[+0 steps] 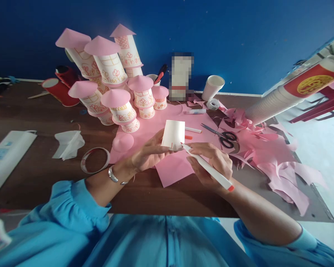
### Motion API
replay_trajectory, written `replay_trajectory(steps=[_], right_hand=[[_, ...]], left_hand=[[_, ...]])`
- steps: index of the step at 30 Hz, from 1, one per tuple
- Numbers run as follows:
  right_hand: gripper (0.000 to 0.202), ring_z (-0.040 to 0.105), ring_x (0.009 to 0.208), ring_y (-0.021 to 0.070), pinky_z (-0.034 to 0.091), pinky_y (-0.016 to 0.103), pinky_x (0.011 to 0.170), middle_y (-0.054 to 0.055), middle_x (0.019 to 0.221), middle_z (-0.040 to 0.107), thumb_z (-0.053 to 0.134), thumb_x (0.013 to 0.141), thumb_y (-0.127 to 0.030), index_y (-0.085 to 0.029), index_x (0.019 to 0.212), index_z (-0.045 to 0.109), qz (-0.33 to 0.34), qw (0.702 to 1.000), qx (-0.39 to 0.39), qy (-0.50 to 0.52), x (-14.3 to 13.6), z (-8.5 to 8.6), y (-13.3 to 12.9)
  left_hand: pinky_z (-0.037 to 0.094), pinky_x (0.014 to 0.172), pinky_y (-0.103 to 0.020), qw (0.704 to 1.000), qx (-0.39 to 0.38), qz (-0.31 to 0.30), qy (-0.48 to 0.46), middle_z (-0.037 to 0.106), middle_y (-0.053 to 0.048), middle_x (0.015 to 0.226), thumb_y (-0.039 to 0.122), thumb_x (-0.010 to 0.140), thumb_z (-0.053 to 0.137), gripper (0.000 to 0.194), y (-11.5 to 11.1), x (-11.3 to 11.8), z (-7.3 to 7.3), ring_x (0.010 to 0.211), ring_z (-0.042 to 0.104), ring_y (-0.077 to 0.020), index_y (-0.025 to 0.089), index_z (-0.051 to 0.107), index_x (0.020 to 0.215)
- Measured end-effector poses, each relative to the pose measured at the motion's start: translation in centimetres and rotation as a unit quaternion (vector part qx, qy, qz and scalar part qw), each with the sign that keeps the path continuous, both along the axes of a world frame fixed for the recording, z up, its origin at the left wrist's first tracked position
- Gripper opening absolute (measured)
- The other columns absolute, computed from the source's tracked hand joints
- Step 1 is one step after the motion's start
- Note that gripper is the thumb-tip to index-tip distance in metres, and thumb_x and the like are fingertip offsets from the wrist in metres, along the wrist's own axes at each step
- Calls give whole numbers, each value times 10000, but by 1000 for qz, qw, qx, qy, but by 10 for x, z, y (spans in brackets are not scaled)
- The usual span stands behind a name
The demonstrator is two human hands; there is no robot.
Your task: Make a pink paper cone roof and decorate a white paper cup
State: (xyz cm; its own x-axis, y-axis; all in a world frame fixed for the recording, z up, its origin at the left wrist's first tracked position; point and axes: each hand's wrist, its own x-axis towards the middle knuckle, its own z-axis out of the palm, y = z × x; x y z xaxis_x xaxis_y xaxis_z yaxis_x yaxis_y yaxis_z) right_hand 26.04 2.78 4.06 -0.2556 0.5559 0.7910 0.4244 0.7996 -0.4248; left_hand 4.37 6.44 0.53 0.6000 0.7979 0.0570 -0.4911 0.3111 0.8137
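Note:
My left hand (150, 151) is closed around a small white paper cup piece (173, 132), held above the pink sheet. Short red-orange marks show near its lower edge. My right hand (211, 163) grips a white marker (208, 168) with a red end, its tip touching or almost touching the lower right corner of the white piece. Behind my left hand stand decorated cup towers (111, 70) with pink cone roofs and drawn flowers. Another white marker (193, 130) and an orange cap or pen end (188, 137) lie just beyond the white piece.
Open black-handled scissors (226, 140) lie right of my hands, beside pink paper scraps (278, 163). A tall stack of cups (292, 92) leans at the right. Left are a tape roll (95, 160), crumpled tissue (68, 144) and red cups (59, 92). Behind stands a white cup (213, 88).

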Motion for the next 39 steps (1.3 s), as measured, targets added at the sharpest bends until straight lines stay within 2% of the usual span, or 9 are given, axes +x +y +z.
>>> replay_trajectory(steps=[3,6,10,19,29,35,39], right_hand=[[212,816,874,208,679,288,744,83,968,810,708,928,-106,-195,1115,662,20,1000,11,-4,-2,1,0],[219,817,885,207,683,284,742,93,983,811,706,927,-91,-182,1120,659,37,999,17,-11,-3,3,0],[222,807,862,209,687,311,721,72,921,793,696,939,-98,-191,1136,651,53,998,27,-8,-3,3,1],[160,771,742,170,668,284,681,47,842,764,692,950,-118,-199,1076,638,38,999,11,-32,-2,4,-1],[143,764,729,171,651,282,685,64,825,760,698,947,-110,-174,1053,628,44,998,28,-40,-3,3,0],[159,770,744,167,659,284,696,43,840,762,691,956,-122,-200,1080,631,41,998,19,-41,-4,3,-1],[151,775,751,168,659,277,709,51,838,765,696,951,-113,-186,1067,631,39,998,20,-45,-3,3,-1]], left_hand=[[491,1091,-433,1000,7,-11,-9,751,-67,1232,247,871,771,552,-1,1,-1,1204,684,-272,291,614,1398],[478,1115,-473,999,24,-37,4,738,-90,1268,232,849,800,608,-3,2,1,1239,669,-299,275,593,1419],[479,1107,-478,999,7,-28,33,729,-96,1290,229,835,822,627,-5,2,5,1254,663,-308,275,587,1415],[526,935,-418,998,27,-5,49,757,-105,1204,283,797,857,632,-2,0,4,1188,677,-315,251,614,1379],[521,979,-448,998,14,-9,64,751,-98,1222,242,799,848,682,-3,0,4,1238,653,-321,267,582,1426],[512,1026,-477,997,4,-10,75,736,-90,1237,247,787,851,636,-4,-1,5,1189,669,-313,270,619,1379],[504,1038,-490,997,2,-12,77,738,-88,1210,270,776,864,672,-5,-1,5,1179,673,-318,267,602,1394]])
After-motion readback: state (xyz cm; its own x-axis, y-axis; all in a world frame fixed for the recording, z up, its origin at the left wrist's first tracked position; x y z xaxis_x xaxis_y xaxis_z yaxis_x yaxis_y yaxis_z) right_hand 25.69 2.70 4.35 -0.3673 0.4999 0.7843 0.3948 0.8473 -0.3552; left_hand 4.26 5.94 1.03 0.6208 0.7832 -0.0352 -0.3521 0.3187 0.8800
